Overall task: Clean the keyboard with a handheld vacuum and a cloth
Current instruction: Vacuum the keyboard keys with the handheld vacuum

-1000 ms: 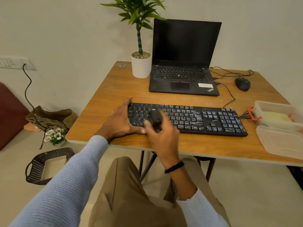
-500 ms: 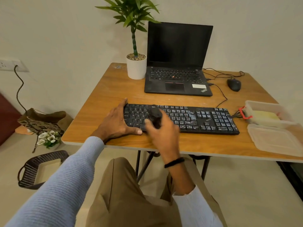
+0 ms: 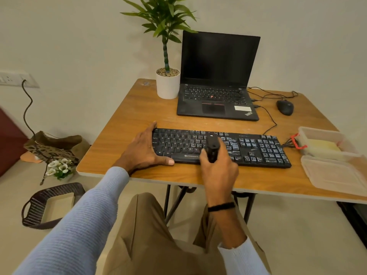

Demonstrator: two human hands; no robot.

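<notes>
The black full-size keyboard (image 3: 221, 148) on the wooden table (image 3: 139, 112) is steadied by the spread left hand (image 3: 144, 149); the small black handheld vacuum (image 3: 212, 148), nozzle hidden, is gripped by the right hand (image 3: 218, 169).

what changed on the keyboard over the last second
The right hand has slid the handheld vacuum to the right along the keyboard, from its left part toward the middle. Nothing was picked up or let go. The left hand still braces the keyboard's left end, and the laptop, mouse and containers lie as before.
</notes>
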